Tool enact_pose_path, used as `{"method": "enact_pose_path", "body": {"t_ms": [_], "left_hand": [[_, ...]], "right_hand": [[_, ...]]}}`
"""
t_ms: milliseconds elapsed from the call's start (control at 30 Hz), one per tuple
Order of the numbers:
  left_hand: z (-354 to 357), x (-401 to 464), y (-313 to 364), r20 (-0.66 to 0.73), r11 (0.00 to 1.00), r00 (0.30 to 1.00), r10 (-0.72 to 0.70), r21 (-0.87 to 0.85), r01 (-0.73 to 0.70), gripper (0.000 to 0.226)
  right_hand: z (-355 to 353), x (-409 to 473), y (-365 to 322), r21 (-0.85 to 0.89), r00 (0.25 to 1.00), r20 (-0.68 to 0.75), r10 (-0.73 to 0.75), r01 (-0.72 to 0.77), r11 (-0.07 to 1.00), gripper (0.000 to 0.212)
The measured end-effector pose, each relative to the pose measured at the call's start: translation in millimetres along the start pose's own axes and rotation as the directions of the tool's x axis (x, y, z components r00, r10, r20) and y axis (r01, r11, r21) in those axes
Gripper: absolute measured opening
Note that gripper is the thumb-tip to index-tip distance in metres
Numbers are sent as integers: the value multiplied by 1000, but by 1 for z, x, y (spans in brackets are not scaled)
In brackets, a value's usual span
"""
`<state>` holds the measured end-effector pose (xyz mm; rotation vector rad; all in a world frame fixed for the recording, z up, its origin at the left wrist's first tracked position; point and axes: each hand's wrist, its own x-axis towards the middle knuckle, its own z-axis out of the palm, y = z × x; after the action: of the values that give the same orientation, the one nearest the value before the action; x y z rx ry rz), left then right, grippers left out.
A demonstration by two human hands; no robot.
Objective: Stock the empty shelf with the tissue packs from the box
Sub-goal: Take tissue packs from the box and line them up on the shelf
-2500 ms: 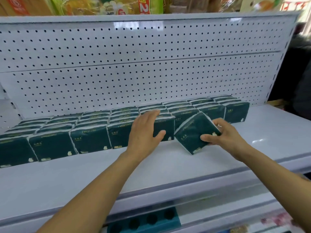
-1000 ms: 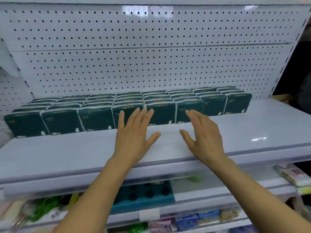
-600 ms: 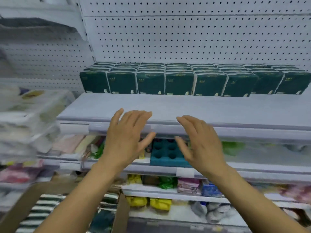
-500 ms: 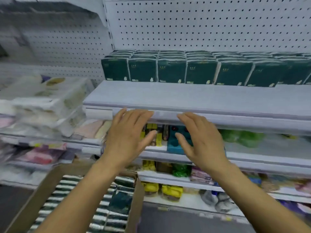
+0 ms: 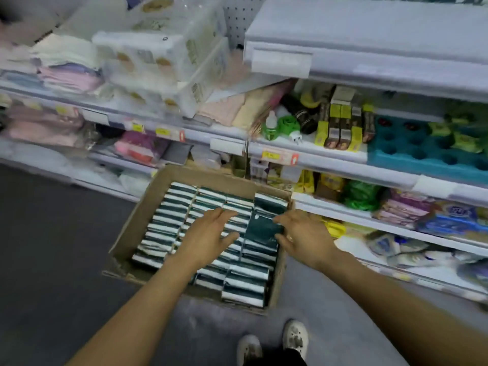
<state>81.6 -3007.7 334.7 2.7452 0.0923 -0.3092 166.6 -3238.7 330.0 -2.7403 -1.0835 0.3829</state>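
Note:
An open cardboard box (image 5: 132, 228) stands on the floor, filled with rows of dark green tissue packs (image 5: 171, 220) set on edge. One tissue pack (image 5: 260, 228) near the box's right side leans with its green face up. My right hand (image 5: 301, 239) has its index finger and thumb around that pack's right edge. Over the middle rows, my left hand (image 5: 208, 233) is spread flat and holds nothing. The white shelf (image 5: 369, 30) juts out at the top right; its top is out of view.
Lower shelves right of the box carry small goods: yellow boxes (image 5: 340, 128), a teal tray (image 5: 422, 154), green bags (image 5: 361, 194). White tissue bundles (image 5: 163, 56) are stacked on the upper left. Dark floor (image 5: 52, 247) lies left of the box. My shoes (image 5: 272, 342) are near the bottom edge.
My view has dropped from the stocked shelf to the box on the floor. Both empty hands came down from the shelf edge onto the packs in the box.

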Motion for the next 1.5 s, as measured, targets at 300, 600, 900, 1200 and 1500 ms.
{"method": "enact_pose_path", "body": {"t_ms": [300, 600, 900, 1200, 1500], "left_hand": [[110, 11, -44, 329, 942, 931, -158, -231, 242, 44], [151, 33, -69, 624, 804, 776, -92, -413, 427, 67], [163, 58, -64, 610, 677, 745, -268, -431, 597, 78], [125, 38, -55, 436, 361, 754, -492, -685, 632, 35], [24, 19, 43, 205, 140, 880, -429, -947, 289, 11]], "right_hand": [[90, 37, 16, -151, 944, 330, 28, 23, 988, 40], [148, 92, 26, -465, 917, 382, 114, 84, 881, 73], [165, 126, 31, -449, 890, 415, 189, 20, 893, 102], [81, 111, 35, 422, 873, 422, 245, -429, 799, 77], [-6, 30, -12, 780, 957, 100, 273, -245, 576, 77]]}}
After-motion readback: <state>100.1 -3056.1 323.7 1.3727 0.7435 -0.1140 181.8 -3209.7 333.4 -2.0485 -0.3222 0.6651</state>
